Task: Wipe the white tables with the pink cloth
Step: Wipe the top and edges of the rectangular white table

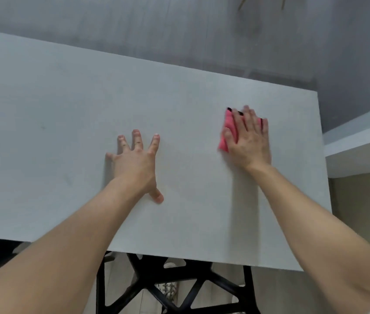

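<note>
A white table (66, 109) fills most of the view. My right hand (248, 139) lies flat on the pink cloth (229, 130), pressing it onto the tabletop near the table's right end, fingers straight and spread. Only the cloth's left part shows past my fingers; the rest is under the palm. My left hand (136, 159) rests on the bare tabletop near the middle, fingers splayed and thumb out, holding nothing.
A second white table (360, 146) begins just past the right edge, with a narrow gap between. A grey wall (179, 30) runs behind the far edge. Below the near edge stand black frame legs (179, 284) and a shoe (168, 288) on the floor.
</note>
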A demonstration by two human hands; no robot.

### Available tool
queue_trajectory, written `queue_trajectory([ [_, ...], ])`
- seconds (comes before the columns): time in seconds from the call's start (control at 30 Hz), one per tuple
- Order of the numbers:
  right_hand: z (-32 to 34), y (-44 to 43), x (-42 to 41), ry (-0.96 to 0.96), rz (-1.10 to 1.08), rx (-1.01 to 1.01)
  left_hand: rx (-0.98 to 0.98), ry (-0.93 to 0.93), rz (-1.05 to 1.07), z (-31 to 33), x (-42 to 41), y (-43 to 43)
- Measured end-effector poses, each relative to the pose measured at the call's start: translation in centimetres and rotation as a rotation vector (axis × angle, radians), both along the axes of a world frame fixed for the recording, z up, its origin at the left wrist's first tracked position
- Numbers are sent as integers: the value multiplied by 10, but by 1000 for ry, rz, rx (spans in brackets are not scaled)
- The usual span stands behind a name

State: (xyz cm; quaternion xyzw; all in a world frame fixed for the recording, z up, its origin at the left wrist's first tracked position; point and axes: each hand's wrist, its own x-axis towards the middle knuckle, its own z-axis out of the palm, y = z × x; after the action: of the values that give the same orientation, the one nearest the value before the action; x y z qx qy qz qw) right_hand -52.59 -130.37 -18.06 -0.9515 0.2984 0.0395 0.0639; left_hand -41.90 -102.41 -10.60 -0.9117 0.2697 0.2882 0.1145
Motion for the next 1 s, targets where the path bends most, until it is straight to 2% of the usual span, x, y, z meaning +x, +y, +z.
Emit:
queue_trajectory([
  [0.1,3,-40,-76,51,-264,7,5,7,4,2,0,-1],
  [0.17,-1,-36,-72,44,-411,-31,0,12,8,0,0,-2],
  [0.23,-5,-21,-33,17,-476,-36,-2,14,12,-1,0,-2],
  [0.3,-5,4,30,-18,-370,2,-5,9,16,-3,0,-2],
  [0.43,-1,90,172,-25,54,53,-15,-8,24,-6,-1,0],
  [0.57,4,133,221,6,314,90,-27,-4,53,-6,-1,0],
  [0.67,1,90,180,-32,329,112,-11,-5,62,-4,-2,-1],
  [0.8,-1,1,62,-30,110,88,3,6,95,-1,-4,-1],
  [0.87,7,-32,10,-16,75,80,10,10,109,0,-3,-2],
  [0.93,16,-54,-25,-16,183,63,19,23,110,0,-3,-3],
  [1.0,15,-65,-38,13,402,56,21,20,120,-1,-2,-2],
])
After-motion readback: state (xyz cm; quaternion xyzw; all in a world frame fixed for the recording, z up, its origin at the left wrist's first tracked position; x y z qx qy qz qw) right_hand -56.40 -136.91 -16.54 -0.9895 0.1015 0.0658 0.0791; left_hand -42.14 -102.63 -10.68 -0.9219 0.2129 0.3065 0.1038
